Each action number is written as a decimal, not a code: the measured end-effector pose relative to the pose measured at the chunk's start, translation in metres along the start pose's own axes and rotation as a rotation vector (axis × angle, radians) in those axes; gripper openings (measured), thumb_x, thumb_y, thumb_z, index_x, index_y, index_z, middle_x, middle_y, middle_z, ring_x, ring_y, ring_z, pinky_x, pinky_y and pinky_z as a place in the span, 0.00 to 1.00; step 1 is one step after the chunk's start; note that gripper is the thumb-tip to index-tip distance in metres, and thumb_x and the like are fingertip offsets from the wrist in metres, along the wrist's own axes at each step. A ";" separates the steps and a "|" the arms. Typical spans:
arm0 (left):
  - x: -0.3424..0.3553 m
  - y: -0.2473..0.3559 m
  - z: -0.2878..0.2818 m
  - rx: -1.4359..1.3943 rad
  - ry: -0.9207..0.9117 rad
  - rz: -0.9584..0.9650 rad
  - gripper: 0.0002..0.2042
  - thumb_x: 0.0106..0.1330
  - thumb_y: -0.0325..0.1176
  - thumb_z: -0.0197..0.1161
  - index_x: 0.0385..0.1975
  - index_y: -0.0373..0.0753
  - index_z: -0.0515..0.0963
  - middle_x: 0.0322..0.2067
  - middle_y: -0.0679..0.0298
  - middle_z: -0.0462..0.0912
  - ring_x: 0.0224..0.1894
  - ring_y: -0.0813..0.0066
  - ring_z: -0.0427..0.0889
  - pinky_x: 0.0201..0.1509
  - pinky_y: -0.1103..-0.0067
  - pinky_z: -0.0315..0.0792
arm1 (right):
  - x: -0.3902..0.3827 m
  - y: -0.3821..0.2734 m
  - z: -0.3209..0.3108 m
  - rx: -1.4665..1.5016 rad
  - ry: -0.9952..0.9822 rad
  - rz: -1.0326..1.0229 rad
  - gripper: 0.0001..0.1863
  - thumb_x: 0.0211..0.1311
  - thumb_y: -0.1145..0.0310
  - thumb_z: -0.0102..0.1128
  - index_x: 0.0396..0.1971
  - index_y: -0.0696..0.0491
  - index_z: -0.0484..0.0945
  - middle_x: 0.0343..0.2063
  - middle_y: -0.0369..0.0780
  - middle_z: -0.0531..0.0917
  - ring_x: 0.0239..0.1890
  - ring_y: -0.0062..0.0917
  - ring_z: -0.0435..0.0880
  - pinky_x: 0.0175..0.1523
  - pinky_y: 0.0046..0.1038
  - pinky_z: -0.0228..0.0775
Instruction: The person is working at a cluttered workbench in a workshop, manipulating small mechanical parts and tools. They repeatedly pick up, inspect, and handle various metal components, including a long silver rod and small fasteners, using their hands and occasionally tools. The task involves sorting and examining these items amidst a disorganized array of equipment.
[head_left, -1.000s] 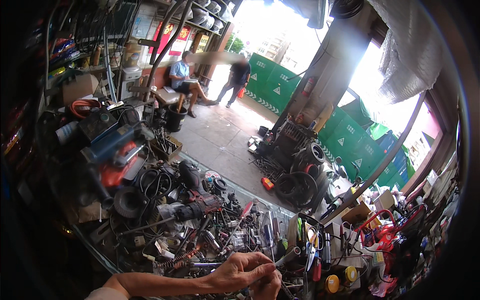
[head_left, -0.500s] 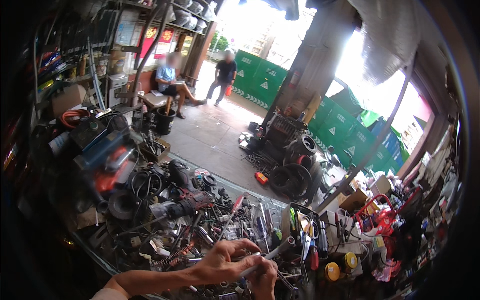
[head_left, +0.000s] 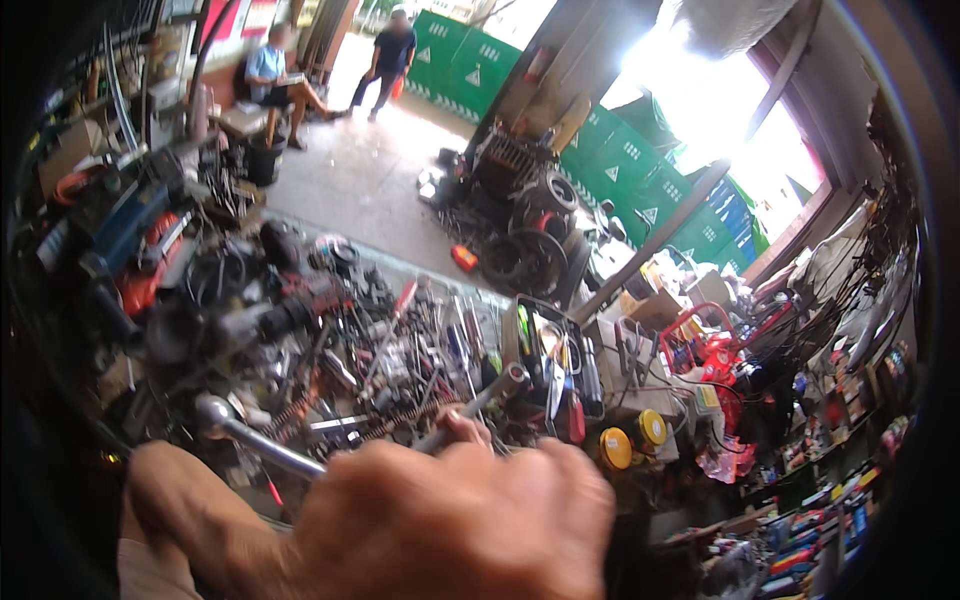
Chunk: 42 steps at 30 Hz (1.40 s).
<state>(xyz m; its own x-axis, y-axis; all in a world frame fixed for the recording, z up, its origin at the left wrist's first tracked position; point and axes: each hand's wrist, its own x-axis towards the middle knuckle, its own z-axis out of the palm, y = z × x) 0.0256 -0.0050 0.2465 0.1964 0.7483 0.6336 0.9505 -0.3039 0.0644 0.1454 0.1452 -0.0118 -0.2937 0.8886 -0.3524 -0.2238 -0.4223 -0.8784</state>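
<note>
My left hand (head_left: 450,520), large and blurred close to the camera, is curled into a fist. A shiny chrome bar with a rounded head (head_left: 270,450) runs into it from the left; its other end is hidden. Just beyond the fist, a few fingers of my right hand (head_left: 466,428) wrap round a grey metal tube (head_left: 483,402), which points up and right with a hollow end. The fist covers the rest of that hand and the tube's lower end. Beneath both lies a cluttered spread of tools and metal parts (head_left: 370,365).
A toolbox (head_left: 597,385) holds scissors and a red-handled tool. Two yellow-lidded tubs (head_left: 632,440) stand beside it. Tyres (head_left: 535,262) are stacked farther off. One person (head_left: 268,68) sits and another (head_left: 390,55) stands at the back. A power drill (head_left: 290,312) lies left.
The view has shifted. My left hand has come much nearer the camera, and the chrome bar now sticks out to its left. The grey tube stays in my right hand.
</note>
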 end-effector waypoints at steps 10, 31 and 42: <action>0.017 0.017 -0.026 -0.092 -0.094 0.144 0.12 0.46 0.27 0.67 0.30 0.32 0.76 0.12 0.68 0.67 0.13 0.80 0.68 0.12 0.81 0.57 | -0.022 -0.022 0.005 0.145 -0.205 -0.095 0.12 0.59 0.64 0.50 0.28 0.59 0.71 0.09 0.38 0.69 0.05 0.19 0.64 0.11 0.18 0.55; -0.039 -0.050 0.041 -0.847 -0.168 -0.285 0.12 0.58 0.33 0.63 0.41 0.38 0.79 0.29 0.59 0.83 0.23 0.70 0.82 0.25 0.81 0.74 | -0.020 -0.028 0.005 0.109 -0.165 -0.197 0.06 0.54 0.70 0.54 0.27 0.58 0.72 0.14 0.34 0.71 0.10 0.15 0.66 0.13 0.18 0.57; -0.054 -0.078 0.073 -1.054 -0.069 -0.233 0.13 0.60 0.30 0.60 0.45 0.42 0.77 0.34 0.60 0.83 0.21 0.71 0.80 0.26 0.80 0.72 | -0.028 -0.035 0.029 0.040 0.010 -0.121 0.06 0.53 0.73 0.53 0.29 0.59 0.73 0.11 0.33 0.70 0.08 0.14 0.65 0.11 0.15 0.54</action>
<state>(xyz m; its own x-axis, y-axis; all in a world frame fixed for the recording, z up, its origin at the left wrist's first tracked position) -0.0414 0.0210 0.1507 0.0825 0.8749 0.4773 0.2876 -0.4795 0.8291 0.1350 0.1300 0.0384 -0.2528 0.9351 -0.2485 -0.2937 -0.3188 -0.9012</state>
